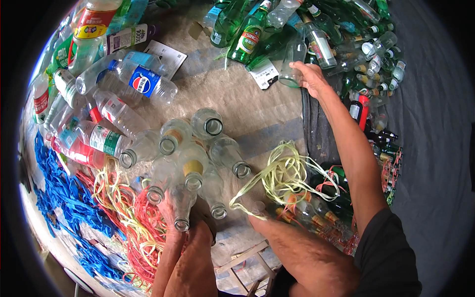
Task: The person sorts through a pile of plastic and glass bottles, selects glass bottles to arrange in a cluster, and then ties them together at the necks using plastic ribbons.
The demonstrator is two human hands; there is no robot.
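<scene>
Bright, even daylight, soft shadows, glare on the clear bottles [190,163], heavy fisheye bending and dark vignette at edges.

Blue strapping [59,198], plastic bottles [143,81], green glass bottles [247,37], poss. wooden stool [247,262]

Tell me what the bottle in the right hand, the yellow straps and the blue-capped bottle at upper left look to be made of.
The bottle held by the right hand: probably clear glass, thick-walled and glossy. The yellow straps: likely plastic packing band, flat, thin and slightly shiny, lying in springy loops. The blue-capped bottle: likely thin clear plastic, with a ribbed wall and a wrapped label.
</scene>
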